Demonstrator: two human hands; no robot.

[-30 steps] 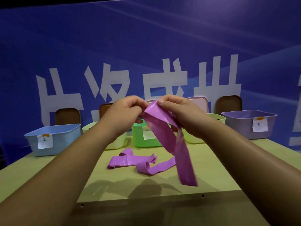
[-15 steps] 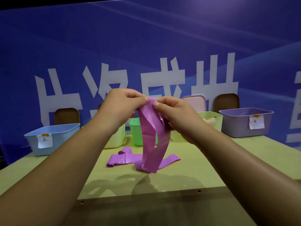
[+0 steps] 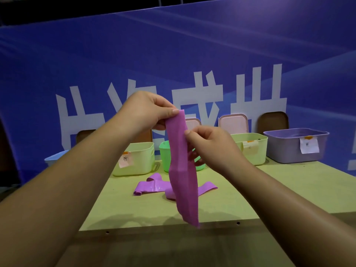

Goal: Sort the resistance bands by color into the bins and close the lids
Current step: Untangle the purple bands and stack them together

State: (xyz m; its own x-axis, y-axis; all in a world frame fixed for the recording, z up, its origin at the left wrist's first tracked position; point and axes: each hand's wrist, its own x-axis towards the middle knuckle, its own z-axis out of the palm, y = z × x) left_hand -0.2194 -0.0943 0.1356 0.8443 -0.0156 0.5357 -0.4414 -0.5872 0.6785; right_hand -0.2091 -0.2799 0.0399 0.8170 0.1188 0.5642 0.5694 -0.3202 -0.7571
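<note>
left hand (image 3: 146, 110) pinches the top of the purple band (image 3: 182, 170); right hand (image 3: 212, 147) fingers (image 3: 189, 132) pinch lower down, so it hangs flat, probably bound for the purple bin (image 3: 289, 149) at right.

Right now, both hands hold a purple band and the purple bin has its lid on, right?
No. The left hand and right hand do hold the purple band, but the purple bin is open, without its lid; the head view shows it.

It is dim, and the top corners are almost black. Light from above drops soft shadows on the desk (image 3: 269, 189) and a small shine on the loose purple band (image 3: 152, 186). The blue wall (image 3: 192, 54) bends at the edges.
</note>
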